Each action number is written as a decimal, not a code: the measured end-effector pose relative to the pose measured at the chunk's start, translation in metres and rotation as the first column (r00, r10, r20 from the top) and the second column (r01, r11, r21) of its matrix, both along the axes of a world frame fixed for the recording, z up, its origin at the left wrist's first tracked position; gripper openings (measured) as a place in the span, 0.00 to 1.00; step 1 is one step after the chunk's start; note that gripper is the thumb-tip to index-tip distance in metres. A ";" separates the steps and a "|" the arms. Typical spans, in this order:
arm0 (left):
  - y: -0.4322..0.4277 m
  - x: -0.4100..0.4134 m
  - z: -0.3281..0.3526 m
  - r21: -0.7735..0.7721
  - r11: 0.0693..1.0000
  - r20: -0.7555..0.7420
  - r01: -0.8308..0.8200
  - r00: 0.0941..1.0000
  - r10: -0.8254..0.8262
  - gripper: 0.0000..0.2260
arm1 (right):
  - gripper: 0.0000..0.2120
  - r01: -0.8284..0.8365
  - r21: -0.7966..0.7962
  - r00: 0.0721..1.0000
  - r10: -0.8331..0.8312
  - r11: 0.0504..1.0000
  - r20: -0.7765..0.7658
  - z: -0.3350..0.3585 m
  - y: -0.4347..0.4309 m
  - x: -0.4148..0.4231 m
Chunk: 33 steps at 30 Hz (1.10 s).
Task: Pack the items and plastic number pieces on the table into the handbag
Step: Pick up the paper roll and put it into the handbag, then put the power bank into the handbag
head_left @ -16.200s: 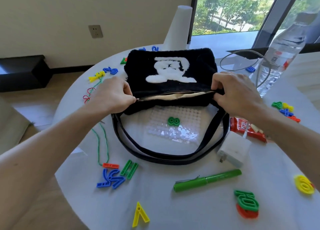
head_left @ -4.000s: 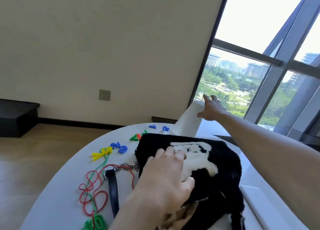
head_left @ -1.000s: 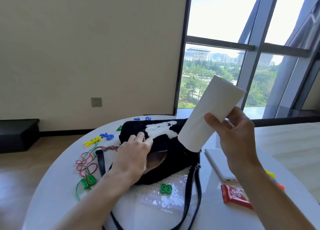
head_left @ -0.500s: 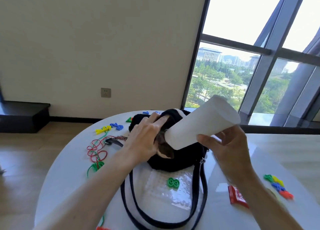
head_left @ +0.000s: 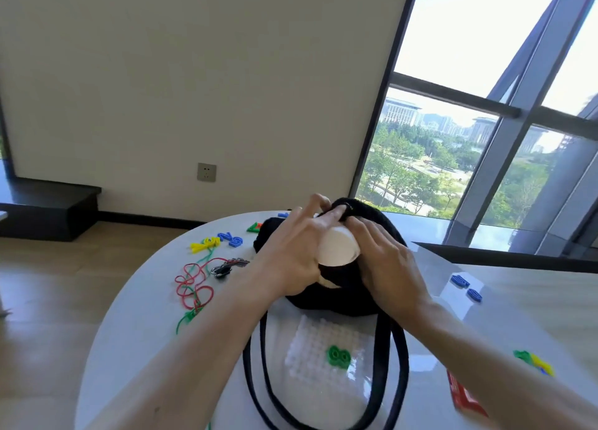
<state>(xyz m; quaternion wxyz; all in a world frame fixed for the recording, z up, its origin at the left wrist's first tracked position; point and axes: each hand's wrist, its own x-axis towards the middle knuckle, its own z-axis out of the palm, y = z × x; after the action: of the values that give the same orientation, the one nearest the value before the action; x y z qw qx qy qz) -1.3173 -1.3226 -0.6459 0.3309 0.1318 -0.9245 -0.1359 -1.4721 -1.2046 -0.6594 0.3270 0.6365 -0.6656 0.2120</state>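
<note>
Stuffing the white roll (head_left: pixel 336 248) into the handbag (head_left: pixel 326 302), pinching its rim with the left hand (head_left: pixel 291 261), curling the right hand (head_left: pixel 386 268) round it. Early going: leaving green eight (head_left: pixel 338 356), red packet (head_left: pixel 463 397), scattered number pieces (head_left: pixel 463 280) on the table (head_left: pixel 145 316).

On the table (head_left: pixel 145 316), the left hand (head_left: pixel 291 258) pinches the black handbag's (head_left: pixel 323 303) rim; the right hand (head_left: pixel 388 268) grips the white roll (head_left: pixel 336 248) poking out.

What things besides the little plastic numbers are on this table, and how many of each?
Handbag: 1
White cup: 1
Red cord: 1
Green cord: 1
Metal chain: 1
Clear peg board: 1
Red snack packet: 1
Total: 7
</note>
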 end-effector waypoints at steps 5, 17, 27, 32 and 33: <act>0.008 -0.009 0.012 -0.060 0.998 -0.076 -0.013 0.997 0.008 0.39 | 0.09 0.503 0.151 0.816 -0.409 0.851 -0.409 0.001 -0.038 0.001; 0.009 0.003 -0.001 0.043 0.998 -0.126 -0.035 0.991 0.040 0.11 | 0.17 0.707 0.322 0.669 -0.447 0.629 -0.594 -0.001 -0.075 0.009; 0.006 0.008 -0.014 0.058 0.986 0.138 -0.159 0.979 0.150 0.21 | 0.05 0.109 0.455 0.919 -0.264 0.884 0.293 0.018 -0.006 0.021; 0.011 0.009 -0.020 0.033 0.988 0.199 -0.149 0.970 0.140 0.14 | 0.08 0.299 0.293 0.680 -0.418 0.908 0.603 0.029 0.067 -0.036; 0.013 0.007 -0.020 0.030 0.990 0.181 -0.139 0.975 0.131 0.12 | 0.08 0.377 0.336 0.629 -0.505 0.863 0.591 0.023 0.081 -0.050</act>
<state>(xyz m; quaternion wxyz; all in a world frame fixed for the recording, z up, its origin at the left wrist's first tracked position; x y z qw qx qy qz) -1.3101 -1.3092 -0.6663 0.2524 0.2130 -0.9362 -0.1205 -1.5218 -1.1241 -0.6363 0.0526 0.3625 -0.8889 0.2749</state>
